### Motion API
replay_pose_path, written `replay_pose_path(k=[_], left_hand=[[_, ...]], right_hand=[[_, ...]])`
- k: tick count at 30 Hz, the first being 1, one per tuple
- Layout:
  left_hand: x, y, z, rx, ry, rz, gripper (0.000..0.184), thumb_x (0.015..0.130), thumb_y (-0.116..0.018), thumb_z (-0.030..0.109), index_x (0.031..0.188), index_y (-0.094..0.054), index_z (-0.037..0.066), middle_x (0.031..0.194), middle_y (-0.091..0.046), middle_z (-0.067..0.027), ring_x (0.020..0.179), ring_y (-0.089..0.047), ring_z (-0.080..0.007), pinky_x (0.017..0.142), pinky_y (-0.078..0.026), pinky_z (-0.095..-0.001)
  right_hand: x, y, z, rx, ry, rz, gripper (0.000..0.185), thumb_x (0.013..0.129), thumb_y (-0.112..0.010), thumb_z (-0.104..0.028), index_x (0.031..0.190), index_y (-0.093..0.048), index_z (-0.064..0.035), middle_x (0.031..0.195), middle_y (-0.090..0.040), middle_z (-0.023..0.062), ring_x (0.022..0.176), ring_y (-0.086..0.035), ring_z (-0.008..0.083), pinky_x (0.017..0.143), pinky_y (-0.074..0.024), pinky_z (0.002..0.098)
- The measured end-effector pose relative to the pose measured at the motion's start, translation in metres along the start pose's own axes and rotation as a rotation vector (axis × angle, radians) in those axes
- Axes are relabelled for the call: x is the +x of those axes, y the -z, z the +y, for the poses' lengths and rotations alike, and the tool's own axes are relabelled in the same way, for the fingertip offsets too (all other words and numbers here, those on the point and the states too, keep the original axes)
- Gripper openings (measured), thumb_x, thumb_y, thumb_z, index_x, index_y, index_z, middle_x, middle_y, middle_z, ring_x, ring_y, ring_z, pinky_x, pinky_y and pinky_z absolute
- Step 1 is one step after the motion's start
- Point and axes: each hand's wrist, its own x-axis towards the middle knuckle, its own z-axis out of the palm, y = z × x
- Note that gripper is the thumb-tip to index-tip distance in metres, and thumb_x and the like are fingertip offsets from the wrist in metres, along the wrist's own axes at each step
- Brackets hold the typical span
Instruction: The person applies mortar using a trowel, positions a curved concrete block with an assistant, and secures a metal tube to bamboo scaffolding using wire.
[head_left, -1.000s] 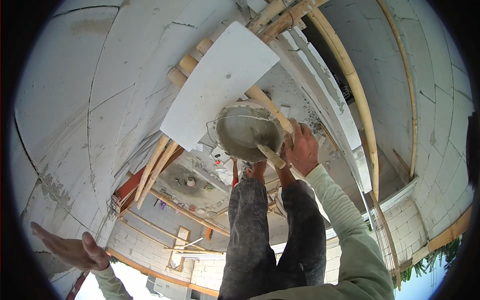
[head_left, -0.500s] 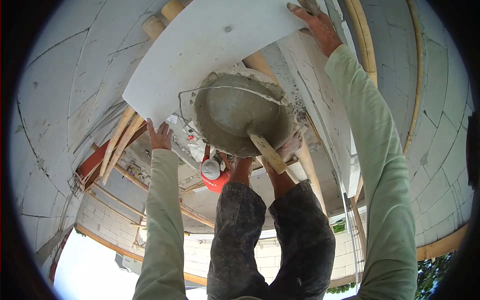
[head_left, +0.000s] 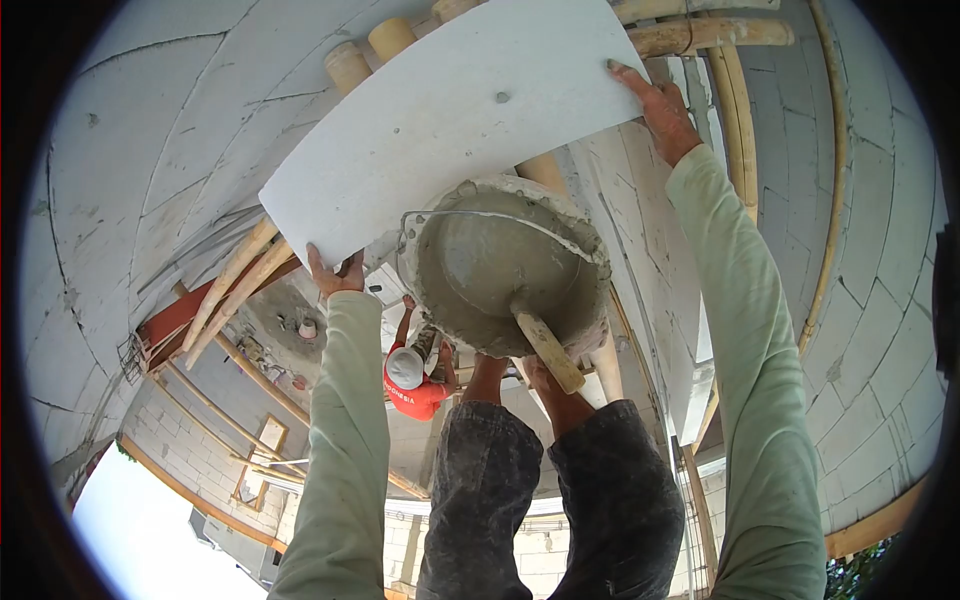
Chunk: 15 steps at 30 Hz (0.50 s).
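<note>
A pale, smooth aerated concrete block (head_left: 450, 105) spans the space in front of me, with a few small pits on its face. My left hand (head_left: 335, 275) is closed on its lower left end, the thumb on the near face. At the opposite end, my right hand (head_left: 665, 112) grips the right edge; the fingers behind it are hidden. Just below the block is a mortar-crusted bucket (head_left: 590, 330) with a thin wire handle (head_left: 500, 213). Wet grey mortar (head_left: 480, 260) lies inside it, and a tool's wooden handle (head_left: 545, 345) sticks out over the near rim.
Far below, a co-worker (head_left: 410, 385) in a red shirt and light cap stands with one arm raised. Round poles (head_left: 735, 120) and wooden beams (head_left: 240, 280) surround me. Block walls (head_left: 120, 190) rise on both sides. My bare feet and legs are beneath the bucket.
The block's right end has come fully into view, with both hands still on it. Bucket and block appear lower and further right as the view shifted. The co-worker below has changed posture.
</note>
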Motion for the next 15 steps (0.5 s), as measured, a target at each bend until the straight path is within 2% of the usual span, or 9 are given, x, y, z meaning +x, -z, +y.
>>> replay_pose_path(k=[3,5,7,8,10,11,13,14,15], left_hand=[[-0.002,0.005,0.019,-0.042,0.048,0.017,0.068,0.074,-0.074,0.038,0.131,-0.045,0.014,0.131,-0.043,-0.0125,0.122,-0.039,-0.0355,0.096,-0.043,-0.0573],[-0.018,-0.009,0.041,0.094,0.005,-0.015,0.068,0.075,-0.073,0.04,0.131,-0.044,0.014,0.13,-0.043,-0.0123,0.121,-0.041,-0.0341,0.094,-0.045,-0.0561],[-0.038,-0.03,0.065,0.203,-0.016,-0.002,0.068,0.076,-0.071,0.041,0.131,-0.043,0.014,0.132,-0.042,-0.0123,0.121,-0.042,-0.0334,0.091,-0.046,-0.0531],[-0.045,-0.04,0.078,0.306,-0.001,-0.008,0.066,0.077,-0.069,0.042,0.131,-0.043,0.014,0.132,-0.043,-0.0113,0.12,-0.044,-0.0323,0.091,-0.046,-0.0516],[-0.035,-0.046,0.102,0.412,0.104,0.02,0.059,0.081,-0.062,0.048,0.128,-0.046,0.017,0.126,-0.051,-0.0072,0.116,-0.05,-0.0298,0.09,-0.046,-0.0493],[-0.04,-0.048,0.111,0.41,0.101,0.023,0.059,0.081,-0.062,0.048,0.128,-0.046,0.017,0.126,-0.051,-0.0072,0.116,-0.05,-0.0298,0.09,-0.046,-0.0493],[-0.05,-0.054,0.135,0.576,0.165,0.003,0.06,0.073,-0.069,0.048,0.123,-0.051,0.02,0.12,-0.053,-0.0039,0.109,-0.053,-0.0269,0.087,-0.047,-0.0463],[-0.055,-0.056,0.138,0.57,0.16,0.007,0.06,0.073,-0.069,0.048,0.123,-0.051,0.02,0.12,-0.053,-0.0039,0.109,-0.053,-0.0269,0.087,-0.047,-0.0463],[-0.061,-0.058,0.138,0.621,0.177,0.041,0.06,0.072,-0.07,0.051,0.121,-0.052,0.021,0.117,-0.054,-0.0036,0.106,-0.053,-0.026,0.086,-0.048,-0.0451]], right_hand=[[-0.001,0.005,-0.017,-0.092,-0.027,-0.062,0.087,0.073,-0.07,-0.052,0.128,-0.044,0.0102,0.125,-0.052,0.0213,0.114,-0.053,0.0293,0.096,-0.0441,0.0404],[-0.002,0.004,-0.043,-0.128,-0.02,-0.112,0.083,0.075,-0.068,-0.053,0.128,-0.046,0.0062,0.126,-0.053,0.0192,0.114,-0.053,0.0288,0.094,-0.0459,0.0412],[-0.006,0.001,-0.076,-0.236,-0.052,-0.087,0.073,0.077,-0.064,-0.055,0.129,-0.051,-0.0065,0.127,-0.054,0.0129,0.113,-0.054,0.0282,0.089,-0.0484,0.0429],[-0.004,0.004,-0.092,-0.237,-0.04,-0.083,0.073,0.077,-0.064,-0.055,0.129,-0.051,-0.0065,0.127,-0.054,0.0129,0.113,-0.054,0.0282,0.089,-0.0484,0.0429],[0.004,0.007,-0.12,-0.338,-0.144,-0.181,0.067,0.079,-0.06,-0.054,0.132,-0.049,-0.0151,0.128,-0.053,0.0094,0.114,-0.054,0.0285,0.088,-0.0484,0.0461],[0.003,0.007,-0.132,-0.338,-0.143,-0.186,0.067,0.079,-0.06,-0.054,0.132,-0.049,-0.0151,0.128,-0.053,0.0094,0.114,-0.054,0.0285,0.088,-0.0484,0.0461],[0.002,0.007,-0.148,-0.285,-0.341,-0.094,0.064,0.08,-0.068,-0.038,0.129,-0.046,-0.0047,0.122,-0.057,0.0134,0.11,-0.057,0.0294,0.093,-0.0465,0.0393],[0.005,0.02,-0.145,-0.453,-0.291,-0.15,0.069,0.077,-0.067,-0.047,0.135,-0.046,-0.015,0.127,-0.055,0.0107,0.114,-0.055,0.0278,0.091,-0.0452,0.0481],[0.02,0.037,-0.135,-0.453,-0.284,-0.158,0.069,0.077,-0.067,-0.047,0.135,-0.046,-0.015,0.127,-0.055,0.0107,0.114,-0.055,0.0278,0.091,-0.0452,0.0481]])
